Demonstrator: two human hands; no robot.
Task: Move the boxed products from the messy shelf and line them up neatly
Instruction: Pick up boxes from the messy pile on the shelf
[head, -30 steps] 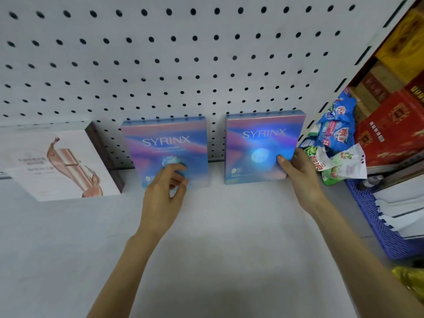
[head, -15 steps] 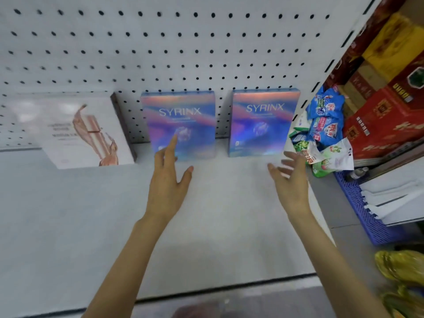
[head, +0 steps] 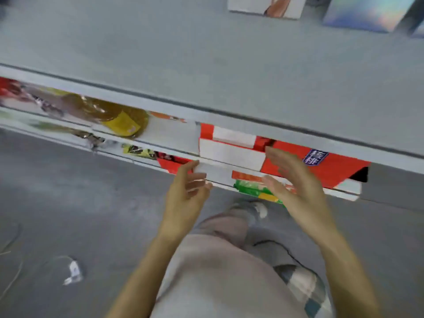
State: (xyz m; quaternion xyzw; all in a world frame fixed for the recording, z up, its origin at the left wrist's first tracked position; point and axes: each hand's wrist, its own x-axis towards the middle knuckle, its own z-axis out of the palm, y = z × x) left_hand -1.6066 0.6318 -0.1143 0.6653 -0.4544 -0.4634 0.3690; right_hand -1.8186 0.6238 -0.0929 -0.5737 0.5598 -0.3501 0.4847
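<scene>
The broad grey upper shelf (head: pixel 206 53) is filling the top half of the view, its surface looking smooth, matt and flat. Along its far edge a white box (head: pixel 247 5) and a shimmering holographic box (head: pixel 364 13) are standing side by side, only their lower parts showing. That part of the lining-up seems to be done.

Below it, the lower shelf (head: pixel 174 136) is looking crowded and blurred. A large red-and-white box (head: pixel 321 171), flat-sided and cardboard-like, is lying at a slant near a glossy yellow pouch (head: pixel 121 120) and a green-and-yellow pack (head: pixel 252 188). This jumble is probably what is left to sort, so the task is looking well short of finished.

Both hands are hanging released in front of that shelf, fingers spread and loosely bent, grasping nothing. The left hand (head: pixel 185 196) is hovering by the box's left end. The right hand (head: pixel 296 187) is passing over the box's red face; whether it is touching is unclear.
</scene>
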